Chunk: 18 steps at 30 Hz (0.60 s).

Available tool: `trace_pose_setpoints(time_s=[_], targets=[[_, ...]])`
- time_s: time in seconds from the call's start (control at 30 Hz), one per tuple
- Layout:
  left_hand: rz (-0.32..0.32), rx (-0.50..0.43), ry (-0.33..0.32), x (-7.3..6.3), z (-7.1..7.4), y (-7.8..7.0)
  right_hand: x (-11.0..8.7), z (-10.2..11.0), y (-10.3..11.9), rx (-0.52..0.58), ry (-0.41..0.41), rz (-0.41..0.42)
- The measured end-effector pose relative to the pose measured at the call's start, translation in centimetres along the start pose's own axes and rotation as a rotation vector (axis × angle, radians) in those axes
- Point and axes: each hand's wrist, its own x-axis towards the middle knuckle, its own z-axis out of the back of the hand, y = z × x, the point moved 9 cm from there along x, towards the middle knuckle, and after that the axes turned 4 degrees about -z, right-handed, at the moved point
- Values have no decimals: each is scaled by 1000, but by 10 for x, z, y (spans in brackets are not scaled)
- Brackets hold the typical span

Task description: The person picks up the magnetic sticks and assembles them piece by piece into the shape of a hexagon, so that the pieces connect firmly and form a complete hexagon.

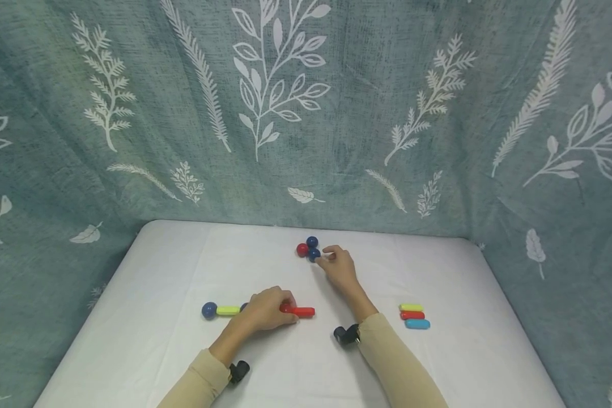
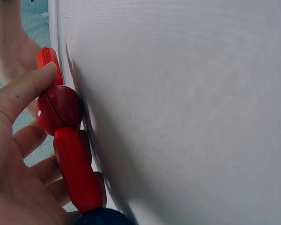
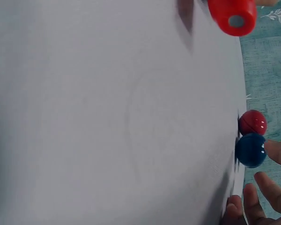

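My left hand (image 1: pixel 269 309) grips a chain of magnetic rods and balls near the middle of the white table. From its left end run a blue ball (image 1: pixel 209 310), a yellow-green rod (image 1: pixel 228 311) and another blue ball. A red rod (image 2: pixel 78 171), partly behind the hand in the head view, joins that ball to a red ball (image 2: pixel 59 110). Past the red ball, a second red rod (image 1: pixel 303 312) sticks out to the right. My right hand (image 1: pixel 340 270) reaches to a loose blue ball (image 3: pixel 251 150), one digit touching it, the other fingers spread apart.
Beside that loose ball, at the table's back, sit a red ball (image 1: pixel 302 250) and another blue ball (image 1: pixel 312 242). On the right lie a yellow-green rod (image 1: pixel 411 307), a red rod (image 1: pixel 412 315) and a light blue rod (image 1: pixel 417 324). A patterned green curtain (image 1: pixel 357 187) hangs behind.
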Motion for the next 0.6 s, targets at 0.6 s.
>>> trace_pose_setpoints(time_s=[0.6], targets=[[2, 4, -8, 1, 0, 2, 4, -13, 2, -133, -15, -49]])
